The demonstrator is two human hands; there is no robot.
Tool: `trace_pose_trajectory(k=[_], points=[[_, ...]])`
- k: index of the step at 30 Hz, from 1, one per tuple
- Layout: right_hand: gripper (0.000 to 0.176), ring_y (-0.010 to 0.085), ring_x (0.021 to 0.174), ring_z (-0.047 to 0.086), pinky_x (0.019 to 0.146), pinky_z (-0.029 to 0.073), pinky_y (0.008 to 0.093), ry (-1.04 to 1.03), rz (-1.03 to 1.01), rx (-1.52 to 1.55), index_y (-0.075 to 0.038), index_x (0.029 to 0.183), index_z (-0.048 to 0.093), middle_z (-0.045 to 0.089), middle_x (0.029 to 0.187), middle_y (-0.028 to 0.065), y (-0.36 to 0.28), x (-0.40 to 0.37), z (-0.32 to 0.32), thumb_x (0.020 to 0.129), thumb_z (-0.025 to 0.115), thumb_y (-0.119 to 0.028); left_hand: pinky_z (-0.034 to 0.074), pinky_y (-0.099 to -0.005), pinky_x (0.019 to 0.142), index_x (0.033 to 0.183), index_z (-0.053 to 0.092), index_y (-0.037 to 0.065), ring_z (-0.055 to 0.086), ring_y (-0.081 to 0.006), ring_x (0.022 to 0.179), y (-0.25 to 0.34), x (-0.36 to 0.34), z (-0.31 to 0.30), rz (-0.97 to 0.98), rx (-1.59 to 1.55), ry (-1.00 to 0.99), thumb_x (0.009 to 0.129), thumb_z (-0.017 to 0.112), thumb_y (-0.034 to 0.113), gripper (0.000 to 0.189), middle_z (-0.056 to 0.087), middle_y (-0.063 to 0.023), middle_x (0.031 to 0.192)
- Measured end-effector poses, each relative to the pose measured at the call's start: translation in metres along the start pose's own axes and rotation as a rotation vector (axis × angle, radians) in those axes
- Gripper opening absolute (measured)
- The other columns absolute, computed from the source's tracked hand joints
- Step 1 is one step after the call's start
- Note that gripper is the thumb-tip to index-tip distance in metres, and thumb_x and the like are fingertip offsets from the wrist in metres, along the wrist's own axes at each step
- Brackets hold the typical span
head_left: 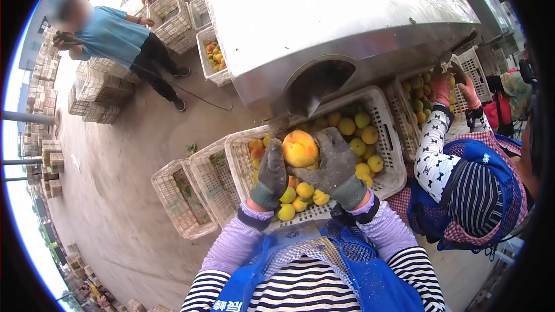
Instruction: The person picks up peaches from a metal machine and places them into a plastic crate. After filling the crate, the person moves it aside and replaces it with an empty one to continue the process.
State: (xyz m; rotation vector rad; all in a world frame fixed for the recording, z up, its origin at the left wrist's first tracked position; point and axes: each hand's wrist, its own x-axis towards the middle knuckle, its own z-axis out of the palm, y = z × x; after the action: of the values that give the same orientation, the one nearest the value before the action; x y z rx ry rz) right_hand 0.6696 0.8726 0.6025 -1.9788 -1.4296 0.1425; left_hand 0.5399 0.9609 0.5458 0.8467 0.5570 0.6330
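Note:
A large yellow-orange peach (300,148) with a red blush is held up between my two grey-gloved hands. My left hand (270,174) presses along its left side with the fingers pointing up. On the other side, my right hand (332,166) curls around it, with the thumb below the fruit. Both hands are above a white plastic crate (391,133) that holds many yellow and greenish peaches (303,190). My hands hide part of the fruit in the middle of the crate.
A metal machine (347,8) with a dark round opening (321,78) stands just beyond the crate. Two more crates (184,196) sit at left. At right, a co-worker's pink-gloved hands (442,89) are over another peach crate. A person in blue (118,34) stands near stacked crates (95,89).

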Motion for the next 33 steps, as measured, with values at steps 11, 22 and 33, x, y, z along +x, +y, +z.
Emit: trace_pose_trajectory(k=[11,22,33], points=[[0.044,0.0326,0.073,0.068,0.066,0.055,0.0454,0.248,-0.097,-0.369,-0.008,0.099,0.069,0.068,0.087,0.0128,0.072,0.115,0.057,0.078,0.078,-0.045,0.047,-0.0419,0.1,0.136,0.052,0.0,0.057,-0.0292,0.121,-0.115,-0.007,-0.136,-0.044,0.917,0.407,0.098,0.057,0.034,0.051,0.061,-0.0166,0.128],[0.039,0.034,0.097,0.068,0.077,0.055,0.0468,-0.735,0.09,-0.369,-0.018,0.125,0.06,0.066,0.111,0.0156,0.183,-0.088,0.155,0.086,0.065,-0.018,0.043,-0.0656,0.093,0.144,0.043,0.026,0.032,-0.0377,0.14,-0.118,-0.001,-0.086,-0.751,1.992,-0.398,0.089,0.063,0.031,0.059,0.049,-0.0088,0.138],[0.05,0.0319,0.102,0.067,0.084,0.054,0.046,-0.447,-0.082,-0.351,-0.014,0.125,0.061,0.064,0.121,0.0133,0.175,-0.091,0.133,0.077,0.071,-0.025,0.049,-0.0536,0.094,0.137,0.048,0.026,0.05,-0.0402,0.126,-0.127,0.003,-0.095,-0.668,1.906,-0.378,0.086,0.066,0.037,0.055,0.053,-0.0117,0.134]])
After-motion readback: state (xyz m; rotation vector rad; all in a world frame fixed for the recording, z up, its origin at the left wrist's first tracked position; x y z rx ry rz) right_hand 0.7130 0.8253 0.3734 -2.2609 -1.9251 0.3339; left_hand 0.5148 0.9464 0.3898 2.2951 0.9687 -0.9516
